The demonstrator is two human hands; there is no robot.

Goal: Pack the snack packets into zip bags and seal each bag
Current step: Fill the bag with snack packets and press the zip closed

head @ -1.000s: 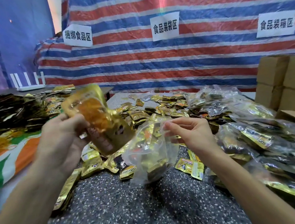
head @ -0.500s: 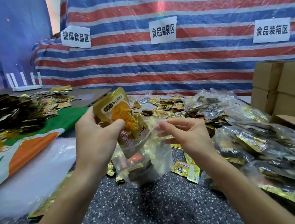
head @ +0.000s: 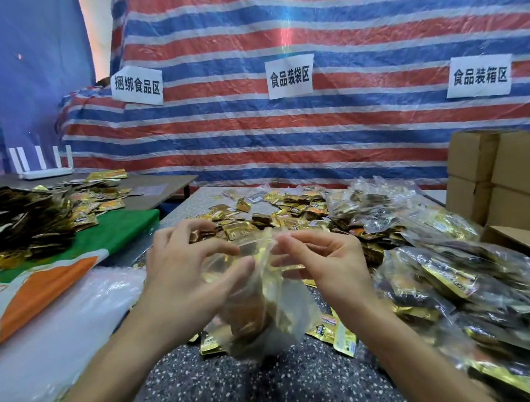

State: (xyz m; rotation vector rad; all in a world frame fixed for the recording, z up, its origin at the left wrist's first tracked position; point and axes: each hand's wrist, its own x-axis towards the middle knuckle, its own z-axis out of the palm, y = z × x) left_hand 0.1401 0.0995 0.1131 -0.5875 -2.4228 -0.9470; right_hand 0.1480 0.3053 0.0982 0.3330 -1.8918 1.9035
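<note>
Covering the speckled table (head: 240, 393), gold packets (head: 290, 211) face a striped tarp (head: 315, 133).

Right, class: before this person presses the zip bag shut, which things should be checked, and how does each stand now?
1. Gold packets are inside the zip bag: ok, they show through its clear wall.
2. Right hand holds the bag's mouth: ok, fingertips pinch its top edge.
3. Left hand grips the mouth too: cannot tell, its curled fingers are blurred.
4. Left hand is free of loose packets: ok.
5. Zip strip is unobstructed: cannot tell, motion blur hides it.
6. Bare speckled tabletop lies below for setting the bag down: ok.
</note>
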